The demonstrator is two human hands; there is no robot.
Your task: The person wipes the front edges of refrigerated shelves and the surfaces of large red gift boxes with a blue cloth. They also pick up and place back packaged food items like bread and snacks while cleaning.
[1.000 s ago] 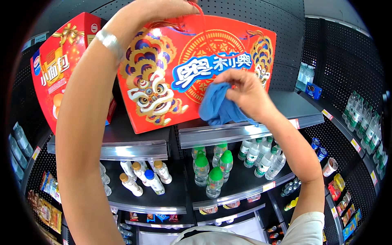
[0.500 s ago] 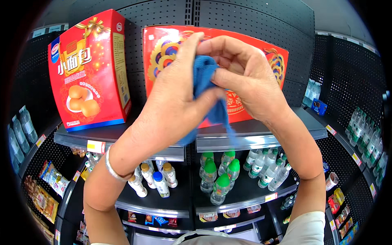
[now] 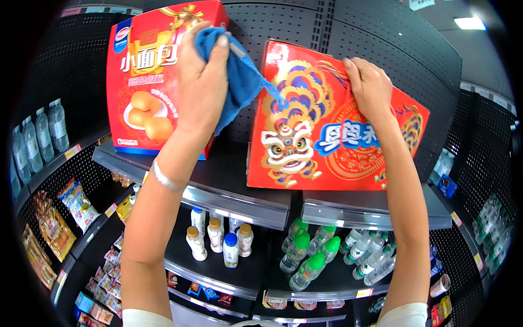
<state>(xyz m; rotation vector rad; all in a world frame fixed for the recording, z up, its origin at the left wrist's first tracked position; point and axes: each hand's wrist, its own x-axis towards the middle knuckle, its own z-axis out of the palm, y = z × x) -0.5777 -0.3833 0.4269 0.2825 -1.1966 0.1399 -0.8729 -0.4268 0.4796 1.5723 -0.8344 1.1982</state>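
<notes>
My left hand (image 3: 204, 90) is closed on a blue cloth (image 3: 239, 82), which hangs down from between the thumb and fingers. That hand is in front of the right side of a tall red bread box (image 3: 144, 60) standing on the top shelf. My right hand (image 3: 373, 90) grips the upper part of a wide red gift box (image 3: 294, 92) with a lion-head design. Exactly what its fingers hook onto is hidden. The wide box stands to the right of the bread box and appears slanted in the picture.
Below the top shelf (image 3: 234, 204) stand small white bottles (image 3: 231, 250) and green-capped water bottles (image 3: 297, 253). Perforated dark panels (image 3: 370, 49) rise behind the boxes. Side shelves hold water bottles (image 3: 57, 125), snack bags (image 3: 52, 223) and more bottles (image 3: 493, 223).
My hands, together on the cloth before, have parted. The left carried the cloth left to the bread box; the right let go of it and took hold of the wide box. The view tilted.
</notes>
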